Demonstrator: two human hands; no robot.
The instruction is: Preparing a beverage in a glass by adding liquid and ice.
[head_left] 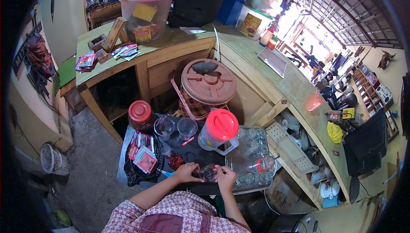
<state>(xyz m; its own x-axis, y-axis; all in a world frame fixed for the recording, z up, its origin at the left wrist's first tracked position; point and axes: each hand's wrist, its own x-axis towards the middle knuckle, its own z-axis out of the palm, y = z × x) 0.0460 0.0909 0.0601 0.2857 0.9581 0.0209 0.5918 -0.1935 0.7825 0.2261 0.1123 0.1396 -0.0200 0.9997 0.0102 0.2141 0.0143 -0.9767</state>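
My left hand (186,173) is closed round the side of a clear glass cup (208,173) at the table's near edge. At the cup's right side my right hand (225,178) has its fingers pinched together over the rim; what they grip is too small to make out. Just beyond my left hand lies a crumpled dark red packet (175,161). Two clear plastic cups (187,129) stand farther back, beside a clear pitcher (213,137) with a red lid. To the left, sachets (145,160) lie in a black basket, near a red-lidded jar (140,114).
A tray (232,164) on the right carries several upturned glasses and a plastic bottle (265,163). Behind the table stands a large lidded bucket (208,83). A wooden counter (171,49) curves round, with shelves of dishes at right. A white pail (53,158) sits on the floor.
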